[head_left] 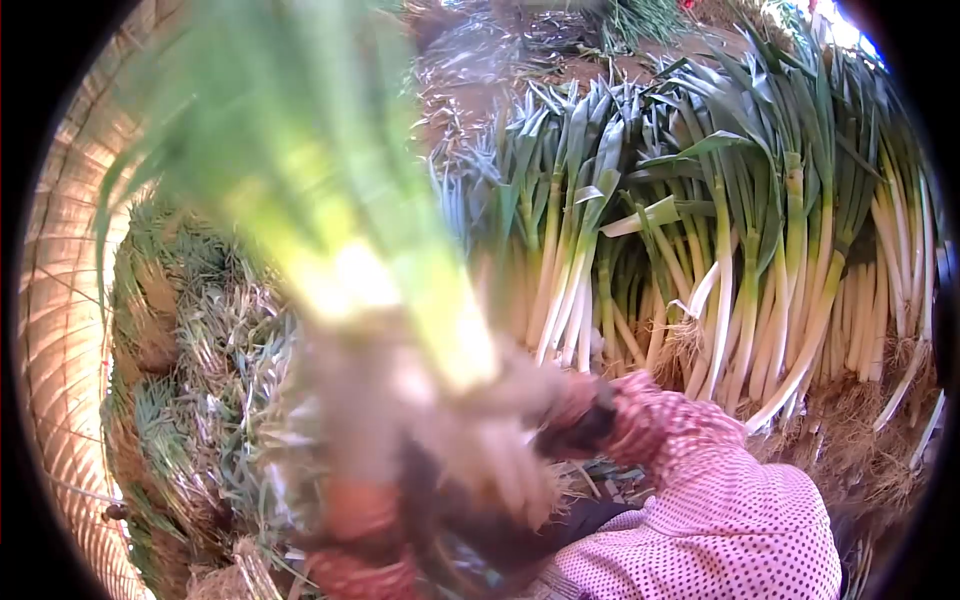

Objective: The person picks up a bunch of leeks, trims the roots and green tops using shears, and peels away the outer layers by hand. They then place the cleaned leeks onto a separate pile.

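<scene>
A bunch of long green onions (345, 215) is raised in front of me, blurred by motion. Its green leaves point up and its white stalks and roots hang down. My left hand (365, 395) is around the left side of the bunch, smeared and greyish, perhaps gloved. My right hand (525, 385) closes on the same bunch from the right, near the white stalks. Single fingers cannot be made out on either hand. Both sleeves are red and white; the right one (700, 490) shows dots.
Many upright green onions (720, 250) stand in a dense row at the right, roots on the soil. Leaf scraps and trimmed plants (215, 350) cover the ground at the left, beside a curved, ribbed pale wall (65, 300). Clear plastic sheeting (480, 60) lies at the back.
</scene>
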`<action>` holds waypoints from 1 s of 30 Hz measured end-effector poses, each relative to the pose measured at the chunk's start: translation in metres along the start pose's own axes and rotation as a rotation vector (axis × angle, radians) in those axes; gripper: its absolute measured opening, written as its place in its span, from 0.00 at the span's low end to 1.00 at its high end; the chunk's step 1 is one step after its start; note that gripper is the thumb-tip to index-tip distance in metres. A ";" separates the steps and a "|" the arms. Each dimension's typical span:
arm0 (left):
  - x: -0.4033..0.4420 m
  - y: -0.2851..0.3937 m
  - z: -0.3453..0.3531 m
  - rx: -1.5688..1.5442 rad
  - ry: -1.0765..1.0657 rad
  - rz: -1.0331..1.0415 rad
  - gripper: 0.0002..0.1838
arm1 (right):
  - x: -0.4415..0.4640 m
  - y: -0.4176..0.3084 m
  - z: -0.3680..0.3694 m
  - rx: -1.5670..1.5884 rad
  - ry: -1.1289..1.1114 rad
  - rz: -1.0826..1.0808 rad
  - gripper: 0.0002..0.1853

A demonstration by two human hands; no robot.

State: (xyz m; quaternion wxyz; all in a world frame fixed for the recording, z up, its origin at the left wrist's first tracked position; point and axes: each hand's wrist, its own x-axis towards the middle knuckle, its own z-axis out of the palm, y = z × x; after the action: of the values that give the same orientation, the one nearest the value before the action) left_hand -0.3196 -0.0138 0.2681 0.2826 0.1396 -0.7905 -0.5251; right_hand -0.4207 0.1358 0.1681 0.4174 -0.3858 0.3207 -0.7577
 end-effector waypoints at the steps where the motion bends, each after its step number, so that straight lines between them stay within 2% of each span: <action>1: -0.002 -0.008 0.035 0.162 -0.145 0.031 0.29 | -0.008 -0.011 -0.031 -0.025 0.144 0.082 0.34; 2: -0.013 -0.016 0.055 0.320 -0.287 0.078 0.34 | -0.010 -0.021 -0.053 -0.200 0.442 0.354 0.28; 3: -0.026 -0.021 0.063 0.353 -0.404 0.110 0.39 | -0.022 0.010 -0.104 -0.121 0.361 0.387 0.27; 5: -0.058 -0.027 0.040 0.287 -0.588 0.076 0.25 | -0.044 0.069 -0.203 0.026 0.202 0.467 0.25; 6: -0.081 -0.043 0.015 0.364 -0.552 0.006 0.25 | -0.049 0.070 -0.222 0.202 -0.351 0.745 0.29; 7: -0.104 -0.058 -0.013 0.449 -0.492 -0.069 0.24 | -0.056 0.085 -0.231 0.130 -0.188 0.705 0.30; 8: -0.124 -0.051 -0.036 0.315 -0.381 -0.293 0.24 | -0.067 0.096 -0.228 -0.112 0.045 0.651 0.32; 10: -0.196 -0.087 -0.105 0.714 -0.167 -0.282 0.25 | -0.087 0.121 -0.229 -0.837 0.277 0.500 0.35; 12: -0.256 -0.065 -0.143 0.741 0.031 -0.510 0.26 | -0.101 0.127 -0.233 -1.368 0.487 0.280 0.38; 13: -0.287 -0.050 -0.165 0.745 0.004 -0.624 0.27 | -0.110 0.120 -0.226 -1.585 0.661 0.202 0.40; 14: -0.314 -0.028 -0.178 0.792 0.013 -0.765 0.27 | -0.114 0.111 -0.222 -1.615 0.720 0.118 0.42; 15: -0.350 -0.015 -0.192 0.908 0.001 -0.695 0.27 | -0.110 0.101 -0.215 -1.649 0.751 0.007 0.44; 16: -0.378 -0.003 -0.201 0.873 0.103 -0.804 0.26 | -0.098 0.094 -0.206 -1.627 0.735 -0.063 0.45; 17: -0.406 0.008 -0.211 0.833 0.213 -0.905 0.26 | -0.076 0.094 -0.183 -1.520 0.716 0.046 0.43; 18: -0.426 0.008 -0.206 1.061 0.326 -1.169 0.26 | -0.052 0.100 -0.160 -1.322 0.599 -0.039 0.39; 19: -0.442 0.000 -0.200 1.273 0.424 -1.438 0.26 | -0.025 0.102 -0.146 -1.216 0.359 0.054 0.37; 20: -0.464 0.006 -0.205 1.237 0.520 -1.508 0.26 | 0.003 0.104 -0.131 -1.117 0.127 0.145 0.34; 21: -0.485 0.012 -0.210 1.201 0.619 -1.574 0.26 | 0.029 0.115 -0.089 -1.095 0.016 0.170 0.31; 22: -0.532 0.033 -0.225 0.947 0.718 -1.406 0.26 | 0.050 0.107 -0.015 -1.106 -0.114 0.314 0.28; 23: -0.570 0.049 -0.233 0.706 0.803 -1.230 0.26 | 0.063 0.099 0.063 -1.239 -0.296 0.285 0.29; 24: -0.598 0.053 -0.233 0.697 0.831 -1.309 0.26 | 0.074 0.131 0.083 -1.296 -0.534 -0.084 0.30; 25: -0.624 0.051 -0.232 0.683 0.845 -1.387 0.27 | 0.080 0.148 0.131 -1.296 -0.696 -0.117 0.30; 26: -0.643 0.047 -0.233 0.669 0.844 -1.461 0.27 | 0.076 0.159 0.192 -1.166 -0.831 -0.040 0.28; 27: -0.655 0.046 -0.231 0.606 0.943 -1.360 0.27 | 0.075 0.185 0.230 -1.246 -1.045 -0.065 0.27; 28: -0.676 0.036 -0.229 0.539 1.035 -1.359 0.29 | 0.072 0.196 0.287 -1.309 -1.333 0.155 0.28; 29: -0.711 0.013 -0.230 0.617 1.033 -1.440 0.29 | 0.058 0.218 0.322 -1.232 -1.375 0.203 0.32; 30: -0.739 -0.008 -0.231 0.700 1.027 -1.525 0.29 | 0.052 0.261 0.340 -1.265 -1.527 0.005 0.39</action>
State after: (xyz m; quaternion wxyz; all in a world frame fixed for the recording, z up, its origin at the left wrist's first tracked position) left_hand 0.4091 0.1916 0.1061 0.1197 0.8995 -0.3805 -0.1785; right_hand -0.0491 -0.0825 0.1424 0.2309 -0.9216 0.3119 0.0059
